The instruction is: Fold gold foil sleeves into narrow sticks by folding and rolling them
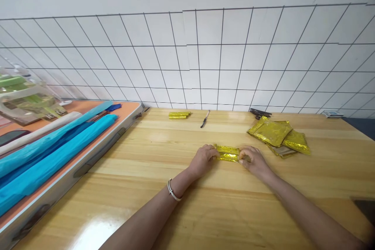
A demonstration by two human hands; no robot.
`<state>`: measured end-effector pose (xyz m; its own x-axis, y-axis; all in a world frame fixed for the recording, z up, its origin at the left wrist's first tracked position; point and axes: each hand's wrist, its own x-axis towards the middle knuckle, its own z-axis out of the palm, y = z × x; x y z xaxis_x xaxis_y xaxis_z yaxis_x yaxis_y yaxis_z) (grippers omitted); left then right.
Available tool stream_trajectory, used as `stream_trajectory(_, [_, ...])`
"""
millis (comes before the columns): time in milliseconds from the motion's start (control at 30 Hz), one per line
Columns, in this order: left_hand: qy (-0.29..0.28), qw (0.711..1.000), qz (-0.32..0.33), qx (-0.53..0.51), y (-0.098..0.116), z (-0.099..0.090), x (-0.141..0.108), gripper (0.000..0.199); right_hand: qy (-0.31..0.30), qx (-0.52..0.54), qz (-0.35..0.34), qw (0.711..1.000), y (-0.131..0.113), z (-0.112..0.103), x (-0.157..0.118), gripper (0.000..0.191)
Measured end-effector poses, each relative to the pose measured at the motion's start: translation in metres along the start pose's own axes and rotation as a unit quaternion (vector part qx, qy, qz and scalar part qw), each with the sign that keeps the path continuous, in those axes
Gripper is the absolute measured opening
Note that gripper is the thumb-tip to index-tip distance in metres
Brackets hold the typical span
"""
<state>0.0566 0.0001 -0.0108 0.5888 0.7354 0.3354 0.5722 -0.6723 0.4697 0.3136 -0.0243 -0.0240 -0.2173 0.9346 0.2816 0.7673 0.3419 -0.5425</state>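
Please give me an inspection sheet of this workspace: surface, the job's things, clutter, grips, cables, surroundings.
Surface: light wooden table, glare at near left.
Job's things: gold foil piece showing two parallel strips; gold packet pile at right; gold foil bundle toward the back.
Clutter: pen; black object, its kind unclear, behind the gold packet pile.
Grips: left grip and right grip hold opposite ends of the gold foil piece.
Cables: nothing seen.
Surroundings: white tile-patterned wall behind; blue bundles on an orange surface at left.
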Motion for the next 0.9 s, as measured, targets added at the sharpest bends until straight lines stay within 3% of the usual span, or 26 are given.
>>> stream_trajectory(100, [-0.033, 0.995, 0.035, 0.082, 0.014, -0.008, -0.003, 0.014, -0.003, -0.003, -0.005, 1.000, -0.003, -0.002, 0.000, 0.009])
stream_trajectory(333, [-0.111, 0.953, 0.097, 0.265, 0.039, -0.013, -0.013, 0.015, -0.007, -0.019, -0.003, 1.000, -0.006, -0.002, 0.000, 0.012])
stream_trajectory(567, [-0.133, 0.937, 0.093, 0.311, 0.053, -0.010, -0.016, 0.037, 0.006, -0.049, -0.030, 0.998, -0.009, -0.004, -0.005, 0.012])
stream_trajectory(700, [-0.135, 0.936, 0.086, 0.312, 0.055, -0.012, -0.013, 0.036, 0.051, -0.165, -0.072, 0.982, -0.031, -0.004, -0.016, 0.023])
stream_trajectory(800, [-0.141, 0.938, 0.084, 0.306, 0.054, -0.013, -0.012, 0.030, -0.003, -0.245, -0.130, 0.961, -0.051, 0.000, -0.024, 0.036])
stream_trajectory(900, [-0.146, 0.939, 0.092, 0.297, 0.050, -0.015, -0.013, 0.031, -0.043, -0.275, -0.146, 0.949, -0.059, 0.004, -0.029, 0.038])
